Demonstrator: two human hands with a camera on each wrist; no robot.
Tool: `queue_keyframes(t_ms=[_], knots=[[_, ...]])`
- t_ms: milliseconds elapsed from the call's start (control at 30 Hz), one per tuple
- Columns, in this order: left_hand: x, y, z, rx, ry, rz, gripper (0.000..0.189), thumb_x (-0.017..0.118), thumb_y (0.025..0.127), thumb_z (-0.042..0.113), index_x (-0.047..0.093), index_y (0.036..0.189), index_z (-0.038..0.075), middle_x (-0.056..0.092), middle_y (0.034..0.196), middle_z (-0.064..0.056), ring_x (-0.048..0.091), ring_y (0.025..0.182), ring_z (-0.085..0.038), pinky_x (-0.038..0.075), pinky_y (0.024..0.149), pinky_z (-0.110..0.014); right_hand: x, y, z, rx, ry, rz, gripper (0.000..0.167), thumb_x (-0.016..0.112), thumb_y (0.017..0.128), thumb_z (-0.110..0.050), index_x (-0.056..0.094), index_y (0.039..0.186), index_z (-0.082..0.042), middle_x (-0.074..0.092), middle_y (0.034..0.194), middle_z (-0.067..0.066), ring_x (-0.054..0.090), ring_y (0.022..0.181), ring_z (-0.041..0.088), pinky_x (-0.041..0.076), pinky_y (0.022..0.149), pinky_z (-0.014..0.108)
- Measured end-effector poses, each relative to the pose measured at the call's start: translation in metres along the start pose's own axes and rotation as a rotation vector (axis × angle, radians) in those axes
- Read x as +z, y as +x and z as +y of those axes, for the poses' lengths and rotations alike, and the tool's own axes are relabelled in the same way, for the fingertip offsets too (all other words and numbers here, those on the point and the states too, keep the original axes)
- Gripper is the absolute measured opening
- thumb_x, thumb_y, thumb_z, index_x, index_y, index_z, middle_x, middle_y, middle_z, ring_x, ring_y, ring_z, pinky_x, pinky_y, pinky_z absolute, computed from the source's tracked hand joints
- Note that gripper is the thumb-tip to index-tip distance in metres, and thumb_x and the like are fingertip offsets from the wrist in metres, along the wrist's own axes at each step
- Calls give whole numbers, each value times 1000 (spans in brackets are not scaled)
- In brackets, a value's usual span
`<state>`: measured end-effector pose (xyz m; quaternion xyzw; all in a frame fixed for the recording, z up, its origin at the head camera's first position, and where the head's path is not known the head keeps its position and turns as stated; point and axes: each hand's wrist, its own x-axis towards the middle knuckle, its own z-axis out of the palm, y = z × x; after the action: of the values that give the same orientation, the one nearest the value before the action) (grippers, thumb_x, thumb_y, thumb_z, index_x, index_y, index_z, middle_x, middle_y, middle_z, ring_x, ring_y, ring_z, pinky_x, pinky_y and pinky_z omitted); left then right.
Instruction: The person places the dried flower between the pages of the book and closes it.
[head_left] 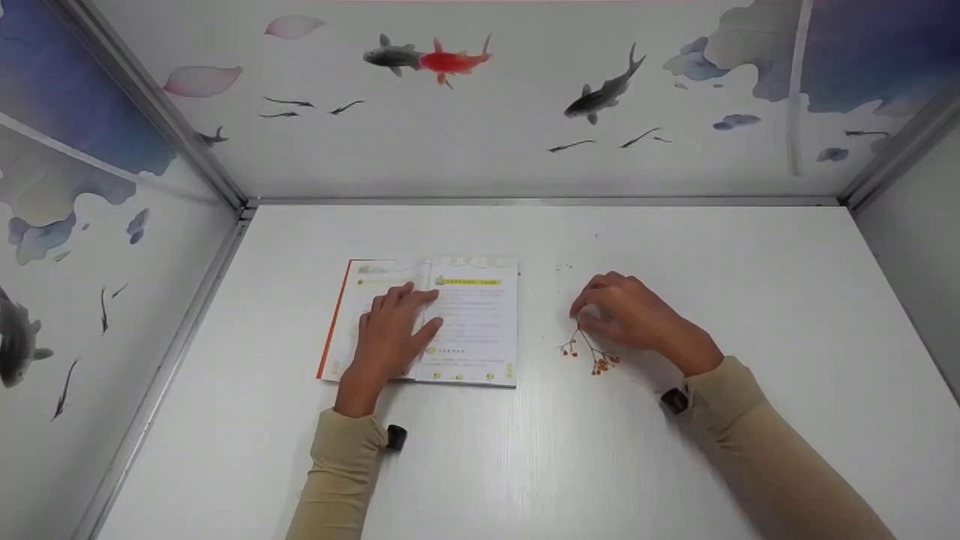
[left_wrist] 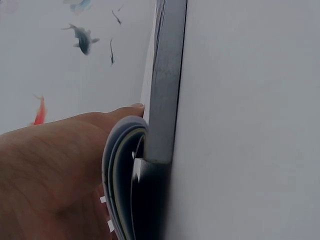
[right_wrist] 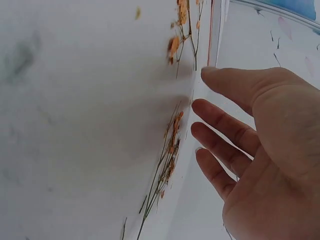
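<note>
An open book (head_left: pixel 471 330) with printed pages and a red cover edge lies on the white table. My left hand (head_left: pixel 394 326) rests on it, fingers spread across the left page and the fold. In the left wrist view, some pages (left_wrist: pixel 116 150) curl up beside that hand. To the book's right, my right hand (head_left: pixel 630 311) pinches the stem end of a dried flower sprig (head_left: pixel 592 349) between thumb and index finger. Its small orange-brown heads point towards me. A second dried sprig (right_wrist: pixel 167 165) shows below the fingers in the right wrist view; the hand hides it from the head camera.
Tiny crumbs (head_left: pixel 564 268) lie on the table beyond the right hand. Panels painted with fish (head_left: pixel 454 61) enclose the back and sides of the table. A small black camera (head_left: pixel 396 437) sits at the left cuff, another (head_left: pixel 675 401) at the right.
</note>
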<state>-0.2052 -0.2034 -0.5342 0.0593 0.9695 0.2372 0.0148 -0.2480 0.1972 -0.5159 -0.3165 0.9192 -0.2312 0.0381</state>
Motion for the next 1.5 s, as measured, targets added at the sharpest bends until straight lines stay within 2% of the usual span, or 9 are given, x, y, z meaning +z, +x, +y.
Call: queue_keyframes(t_ms=[133,300,500,633,833,1000,1333,1500], knots=[[0,0,-1,-14,11,-10,53,64,108,50,57,158,32,42,171,-9,42,152,-38,38,114,-65,0,0,-2,-20,-14,-11,10,84,94,-12,86,101,-18,74,111,5,66,105,27,49,97,50],[1,0,-1,-20,12,-20,53,63,108,50,56,158,32,41,172,-8,41,153,-38,38,115,-64,1,2,-2,-8,-44,-3,7,87,92,-16,85,97,-20,73,107,4,64,103,26,47,91,47],[0,0,-1,-16,9,-24,53,62,109,51,55,159,33,40,172,-8,40,154,-38,37,116,-63,3,2,0,-1,-39,4,6,85,93,-14,84,97,-18,73,105,3,66,105,27,50,92,50],[0,1,-1,-16,10,-24,54,62,109,51,55,159,32,40,172,-8,40,154,-37,38,115,-63,4,-1,-1,1,-53,16,5,85,93,-13,83,96,-17,73,102,2,66,101,25,50,90,50],[1,1,-1,-16,7,-25,54,62,109,50,55,159,32,39,172,-8,39,153,-37,38,115,-63,9,-5,-7,-41,-111,50,5,76,98,-6,78,96,-10,69,94,3,62,88,24,51,83,46],[2,0,-2,-9,-15,-17,52,63,109,49,57,157,32,40,171,-8,40,152,-38,37,114,-64,14,-6,-9,-65,-167,48,7,69,102,-5,72,96,-7,66,95,7,61,88,26,48,78,43],[1,-2,-1,-3,-28,-4,52,64,108,48,57,157,31,40,171,-9,40,152,-38,36,115,-65,17,-3,-6,-11,-128,46,10,61,105,-7,68,97,-5,61,90,6,57,82,23,47,78,44],[1,-1,-1,-5,-31,-6,53,64,108,49,57,157,31,40,172,-9,39,153,-38,36,114,-64,17,1,-11,27,-107,47,10,59,106,-8,66,100,-6,60,92,5,55,82,20,46,80,43]])
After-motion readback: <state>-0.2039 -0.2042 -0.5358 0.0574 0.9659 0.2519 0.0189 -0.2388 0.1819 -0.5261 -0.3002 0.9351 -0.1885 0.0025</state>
